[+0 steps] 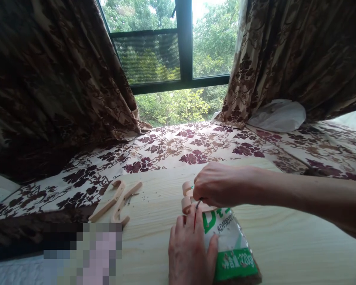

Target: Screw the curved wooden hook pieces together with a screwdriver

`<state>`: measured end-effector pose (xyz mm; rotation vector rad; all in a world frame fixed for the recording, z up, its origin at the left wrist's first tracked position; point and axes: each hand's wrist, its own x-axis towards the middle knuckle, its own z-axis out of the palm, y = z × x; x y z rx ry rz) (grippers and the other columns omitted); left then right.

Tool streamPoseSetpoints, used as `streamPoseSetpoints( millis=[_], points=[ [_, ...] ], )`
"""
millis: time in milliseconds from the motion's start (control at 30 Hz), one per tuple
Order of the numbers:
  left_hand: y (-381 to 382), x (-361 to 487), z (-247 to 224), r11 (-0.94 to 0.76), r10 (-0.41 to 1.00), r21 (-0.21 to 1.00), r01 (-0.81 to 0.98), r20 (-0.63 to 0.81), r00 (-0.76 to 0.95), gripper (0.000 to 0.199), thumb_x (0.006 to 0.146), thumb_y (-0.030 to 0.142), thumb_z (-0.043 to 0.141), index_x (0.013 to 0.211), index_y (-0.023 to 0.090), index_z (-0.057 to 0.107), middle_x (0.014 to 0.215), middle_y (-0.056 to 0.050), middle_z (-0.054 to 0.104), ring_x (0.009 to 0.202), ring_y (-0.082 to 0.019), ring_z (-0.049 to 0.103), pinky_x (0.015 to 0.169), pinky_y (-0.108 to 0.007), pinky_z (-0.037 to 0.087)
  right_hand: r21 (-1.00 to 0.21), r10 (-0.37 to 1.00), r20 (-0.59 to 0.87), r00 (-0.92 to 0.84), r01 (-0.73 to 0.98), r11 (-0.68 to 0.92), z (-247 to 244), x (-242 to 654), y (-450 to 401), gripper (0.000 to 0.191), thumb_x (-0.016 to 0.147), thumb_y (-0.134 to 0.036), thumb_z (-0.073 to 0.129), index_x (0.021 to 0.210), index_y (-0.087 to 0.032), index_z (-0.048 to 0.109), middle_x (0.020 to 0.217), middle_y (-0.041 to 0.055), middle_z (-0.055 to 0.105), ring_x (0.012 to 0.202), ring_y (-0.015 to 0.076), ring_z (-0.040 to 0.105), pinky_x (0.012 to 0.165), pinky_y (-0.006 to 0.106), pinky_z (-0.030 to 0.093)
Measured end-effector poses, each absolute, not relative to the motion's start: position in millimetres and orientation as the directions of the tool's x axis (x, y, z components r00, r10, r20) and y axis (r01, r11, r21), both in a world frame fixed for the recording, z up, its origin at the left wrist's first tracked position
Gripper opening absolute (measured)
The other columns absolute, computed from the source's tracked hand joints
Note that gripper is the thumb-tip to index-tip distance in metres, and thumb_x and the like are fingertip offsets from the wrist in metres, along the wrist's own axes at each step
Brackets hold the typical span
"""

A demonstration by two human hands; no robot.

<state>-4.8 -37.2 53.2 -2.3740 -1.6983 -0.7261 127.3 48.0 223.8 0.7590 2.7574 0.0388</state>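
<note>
My left hand (191,245) lies over the left side of a green and white packet (228,241), its fingertips at a curved wooden piece (186,205). A thin red item (195,221) shows between its fingers; whether the fingers grip it is unclear. Above the packet, my right hand (212,184) is closed round a small dark-tipped tool (198,204), mostly hidden by the fingers. Another curved wooden end (186,188) shows just left of the right hand. The packet rests on a pale wooden board (154,245).
Two hooked wooden pieces (108,204) (127,200) lie at the board's left, with small dark bits beside them. Floral cloth (166,148) extends behind the board to the window and curtains. A white plastic bag (280,114) sits at the back right.
</note>
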Motion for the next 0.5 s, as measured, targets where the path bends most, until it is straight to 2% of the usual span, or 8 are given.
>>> streamPoseSetpoints(
  millis=[100,233,367,500],
  points=[
    [-36,-8,53,-0.383,0.843,0.132,0.914,0.454,0.288,0.054,0.084,0.036,0.052,0.134,0.018,0.044,0.139,-0.004,0.047,0.101,-0.024,0.052,0.084,-0.037,0.047,0.119,0.483,-0.275,-0.831,0.469,0.875,226,119,51,0.016,0.076,-0.008,0.055,0.07,-0.016,0.067,0.068,0.0032,0.065,0.052,0.0107,0.041,0.047,0.028,0.022],
    [-34,-11,51,-0.418,0.821,0.066,0.906,0.455,0.346,0.055,0.085,0.039,0.051,0.135,0.017,0.042,0.139,-0.004,0.047,0.104,-0.024,0.052,0.081,-0.036,0.048,0.111,0.512,-0.281,-0.812,0.502,0.858,225,115,56,0.013,0.078,-0.015,0.056,0.073,-0.016,0.068,0.065,0.0033,0.064,0.05,0.0101,0.038,0.048,0.027,0.024],
    [-34,-8,49,-0.376,0.834,0.101,0.921,0.47,0.289,0.053,0.084,0.037,0.051,0.133,0.019,0.045,0.137,-0.004,0.048,0.104,-0.025,0.052,0.083,-0.038,0.047,0.116,0.567,-0.272,-0.777,0.559,0.821,225,115,59,0.015,0.076,-0.02,0.056,0.078,-0.016,0.07,0.063,0.004,0.063,0.049,0.0111,0.039,0.047,0.028,0.024],
    [-36,-4,47,-0.355,0.838,0.132,0.925,0.484,0.252,0.052,0.083,0.035,0.051,0.132,0.019,0.046,0.137,-0.003,0.049,0.107,-0.026,0.051,0.087,-0.04,0.045,0.129,0.554,-0.305,-0.775,0.542,0.83,233,114,57,0.017,0.073,-0.012,0.058,0.087,-0.015,0.068,0.069,0.0033,0.064,0.052,0.0108,0.043,0.048,0.028,0.023]
  ],
)
